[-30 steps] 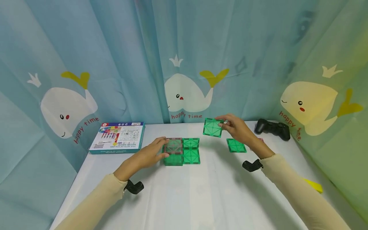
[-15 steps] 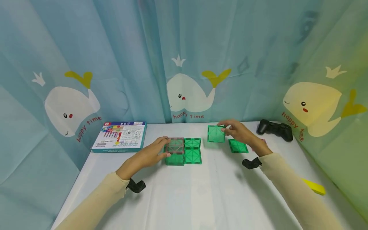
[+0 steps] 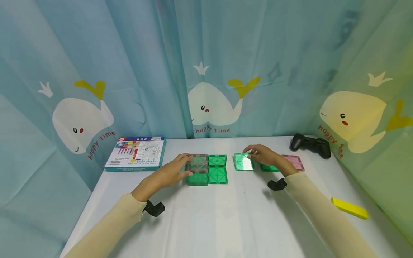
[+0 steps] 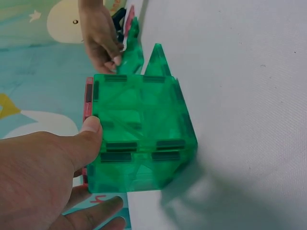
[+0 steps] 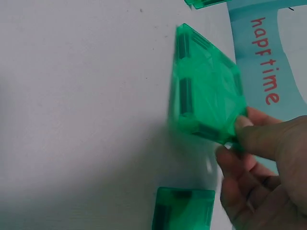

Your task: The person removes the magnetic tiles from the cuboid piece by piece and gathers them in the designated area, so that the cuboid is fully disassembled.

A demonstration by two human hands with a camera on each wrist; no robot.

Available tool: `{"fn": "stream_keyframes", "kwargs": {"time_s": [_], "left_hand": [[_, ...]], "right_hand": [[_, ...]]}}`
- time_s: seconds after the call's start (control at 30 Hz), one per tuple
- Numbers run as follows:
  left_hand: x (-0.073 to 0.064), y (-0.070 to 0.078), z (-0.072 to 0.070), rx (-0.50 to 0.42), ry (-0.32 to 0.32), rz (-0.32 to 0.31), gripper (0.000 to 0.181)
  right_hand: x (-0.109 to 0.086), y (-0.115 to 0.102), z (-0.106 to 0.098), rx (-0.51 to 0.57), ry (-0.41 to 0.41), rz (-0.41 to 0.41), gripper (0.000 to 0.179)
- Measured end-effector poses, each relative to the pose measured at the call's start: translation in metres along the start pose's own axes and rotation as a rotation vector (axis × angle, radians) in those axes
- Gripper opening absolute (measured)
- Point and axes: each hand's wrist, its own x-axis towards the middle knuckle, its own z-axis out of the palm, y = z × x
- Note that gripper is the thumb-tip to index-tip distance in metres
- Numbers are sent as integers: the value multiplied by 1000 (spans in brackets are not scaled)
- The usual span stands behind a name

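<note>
A see-through magnetic tile box (image 3: 197, 179), green with a pink tile on one face, sits mid-table. My left hand (image 3: 162, 175) holds it by its left side, the thumb on an edge in the left wrist view. Joined to the box's right side are green square tiles (image 3: 217, 175), one flat and one raised behind it. To the right, my right hand (image 3: 266, 157) pinches a green square magnetic tile (image 5: 206, 86) by its corner between thumb and fingers. That tile is tilted, low over the table. Another green tile (image 5: 182, 208) lies beside it, partly under the right hand in the head view.
A pink tile (image 3: 294, 163) lies right of the right hand. Farther back is a black game controller (image 3: 310, 145). A yellow bar (image 3: 349, 208) lies near the right edge. At the back left sits a flat printed box (image 3: 135, 154). A whale-print curtain (image 3: 155, 71) encloses the table.
My right hand has lowered the green tile from the back toward the table, slightly rightward. The pink tile shows fully now. My left hand stays on the tile box.
</note>
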Motion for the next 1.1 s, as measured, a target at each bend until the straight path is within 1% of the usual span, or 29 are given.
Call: {"fn": "stream_keyframes", "kwargs": {"time_s": [0.13,0.33,0.43,0.77,0.83,0.93,1.0,1.1], "left_hand": [[1,-1,2,1,-9,-7,67],[1,-1,2,6,-13,-9,67],[0,-1,1,6,-12,-10,67],[0,-2,3,-5,-8,-2,69],[0,-2,3,-4,-11,-1,69],[1,-2,2,8,-5,2,68],[1,-2,1,15,-1,-1,68],[1,-2,0,16,-4,-11,68]], "right_hand": [[-1,0,3,-56,10,29,25],[0,-4,6,-109,-21,138,28],[2,-5,8,-136,-13,183,28],[5,-12,15,-172,16,229,25],[6,-15,17,-195,24,226,27],[9,-28,20,-208,46,188,31],[13,-42,23,-183,57,147,35],[20,-64,30,-94,36,75,47]]}}
